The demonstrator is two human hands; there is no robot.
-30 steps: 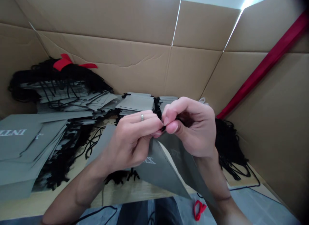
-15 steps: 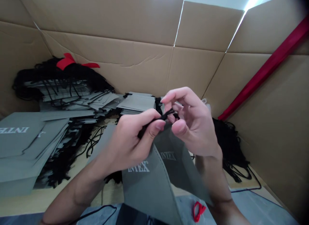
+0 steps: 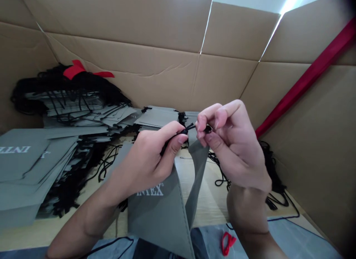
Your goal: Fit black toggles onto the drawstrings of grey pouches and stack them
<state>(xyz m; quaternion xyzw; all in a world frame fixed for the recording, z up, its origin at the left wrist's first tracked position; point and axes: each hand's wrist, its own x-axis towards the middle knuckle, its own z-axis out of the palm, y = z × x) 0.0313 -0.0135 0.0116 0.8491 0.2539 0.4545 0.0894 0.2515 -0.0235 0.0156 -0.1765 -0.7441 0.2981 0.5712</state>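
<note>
Grey bag (image 3: 155, 218) (hangs below) | L hand (image 3: 150, 151) pinched on blk cord (image 3: 184, 131) | R hand (image 3: 233, 144) ditto

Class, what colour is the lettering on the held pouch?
White, on the grey pouch; the head view shows the lettering best.

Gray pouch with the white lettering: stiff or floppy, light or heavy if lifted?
Probably floppy with some body: the gray pouch's lettered front hangs nearly flat, while its rear panel curves. Likely light: its panels look thin, and the left hand pinches black cord at its top between thumb and finger.
</note>
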